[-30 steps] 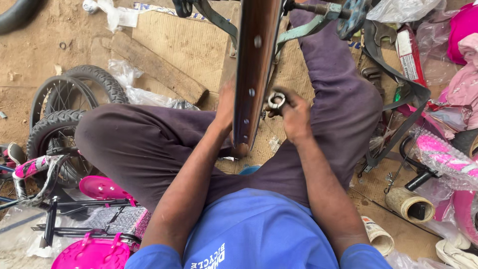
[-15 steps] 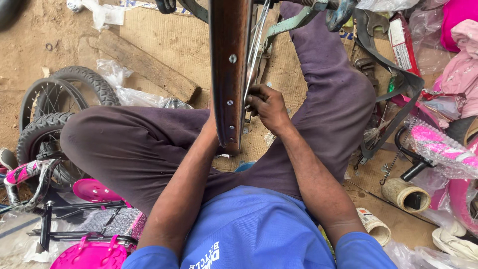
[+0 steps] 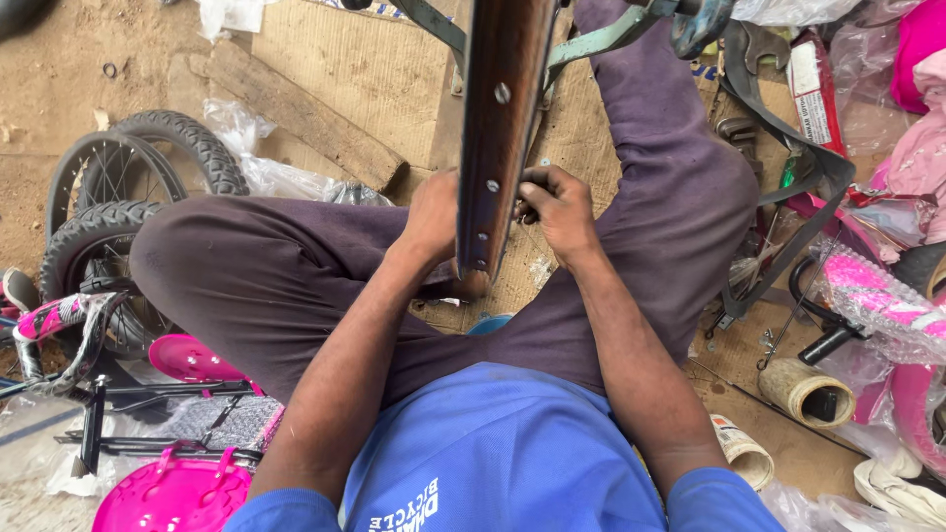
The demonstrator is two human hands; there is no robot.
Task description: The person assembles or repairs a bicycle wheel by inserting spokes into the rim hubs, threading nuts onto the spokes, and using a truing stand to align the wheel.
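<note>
A rusty brown bicycle wheel rim (image 3: 498,128) stands edge-on in front of me, with spoke nipples showing along its inner face. My left hand (image 3: 434,219) grips the rim's left side near its lower end. My right hand (image 3: 557,207) is closed on the right side, fingers pinched at something small by the spokes; what it pinches is hidden. I sit cross-legged in dark purple trousers (image 3: 266,286) on flattened cardboard (image 3: 345,69). A teal bicycle frame (image 3: 611,30) runs behind the rim.
Small black tyred wheels (image 3: 118,197) lie at the left, beside pink plastic parts (image 3: 177,493) and a pink child's bike (image 3: 59,320). More pink wrapped bike parts (image 3: 877,286), a tape roll (image 3: 808,389), a wooden plank (image 3: 296,113) and plastic bags crowd the right and back.
The rim has turned and now stands more upright and central. My right hand moved closer against its right side, and my left hand shifted up along the left edge.
</note>
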